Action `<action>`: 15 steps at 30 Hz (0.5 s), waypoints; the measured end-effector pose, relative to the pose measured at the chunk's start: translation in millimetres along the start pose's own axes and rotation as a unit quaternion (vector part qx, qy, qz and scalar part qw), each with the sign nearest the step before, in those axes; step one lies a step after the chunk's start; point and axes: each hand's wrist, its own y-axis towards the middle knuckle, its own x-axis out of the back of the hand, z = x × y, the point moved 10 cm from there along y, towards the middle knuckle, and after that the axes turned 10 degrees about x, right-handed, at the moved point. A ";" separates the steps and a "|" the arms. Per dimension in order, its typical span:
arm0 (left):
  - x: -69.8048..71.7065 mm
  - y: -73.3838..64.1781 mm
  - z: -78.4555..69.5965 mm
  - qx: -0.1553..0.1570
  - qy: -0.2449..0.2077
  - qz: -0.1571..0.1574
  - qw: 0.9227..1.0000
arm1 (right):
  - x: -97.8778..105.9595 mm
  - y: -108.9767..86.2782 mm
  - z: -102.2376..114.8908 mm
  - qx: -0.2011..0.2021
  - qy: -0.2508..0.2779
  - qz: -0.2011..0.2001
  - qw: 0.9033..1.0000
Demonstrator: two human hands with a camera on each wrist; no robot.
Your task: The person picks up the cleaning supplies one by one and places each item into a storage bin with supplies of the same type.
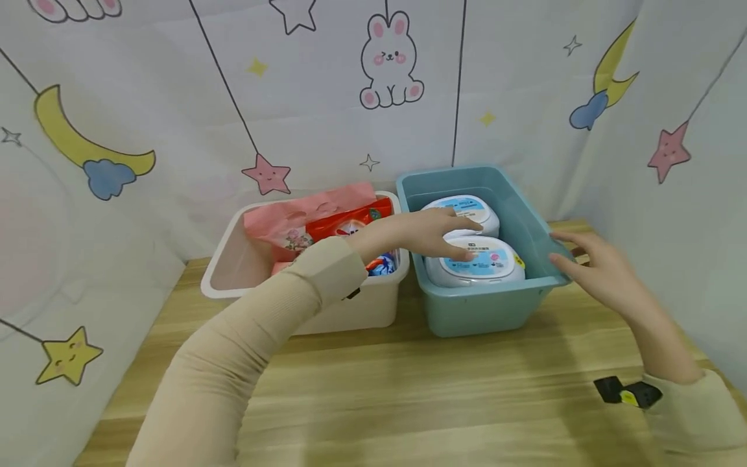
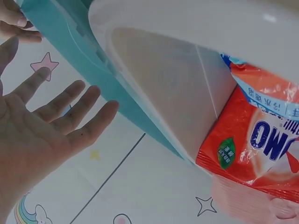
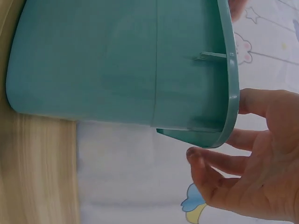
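My left hand (image 1: 428, 232) reaches across the pale bin and hangs over the teal bin (image 1: 467, 311), above the white lidded tubs inside it. In the left wrist view its fingers (image 2: 77, 100) are spread and hold nothing. The front tub (image 1: 481, 258) has a blue-and-white label; the rear tub (image 1: 467, 211) is partly hidden by the hand. At the teal bin's right front corner is my right hand (image 1: 604, 272). In the right wrist view one fingertip (image 3: 247, 100) is against the rim, with the other fingers loosely bent near the corner.
A pale bin (image 1: 344, 318) stands left of the teal one, holding a red detergent bag (image 1: 373, 211), a pink package (image 1: 303, 207) and a blue-and-red packet (image 1: 382, 264). Both bins stand on a wooden table (image 1: 373, 402). A patterned curtain (image 1: 327, 123) hangs behind and at the sides.
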 end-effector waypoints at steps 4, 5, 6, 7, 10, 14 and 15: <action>-0.2 -3.5 1.1 0.000 -0.015 -0.007 1.000 | 2.5 3.7 8.2 0.024 -0.040 0.007 0.999; -0.4 -4.6 2.1 0.002 -0.016 -0.009 1.000 | 3.3 4.2 9.9 0.028 -0.047 0.008 0.998; -0.7 -5.6 3.5 0.005 -0.015 -0.012 1.000 | 4.0 4.8 11.8 0.033 -0.050 0.009 0.998; -0.8 -7.0 5.0 0.008 -0.015 -0.015 1.000 | 4.6 5.4 13.8 0.038 -0.051 0.010 0.998; -0.8 -14.0 8.3 0.017 -0.010 -0.028 0.999 | 6.6 7.4 19.2 0.047 -0.057 0.010 0.997; -4.2 -26.7 13.7 0.049 0.032 -0.060 0.997 | 5.9 10.8 27.0 0.044 -0.068 0.012 0.997; -5.7 -30.0 14.9 0.058 0.046 -0.070 0.995 | 5.5 11.7 29.3 0.044 -0.071 0.011 0.996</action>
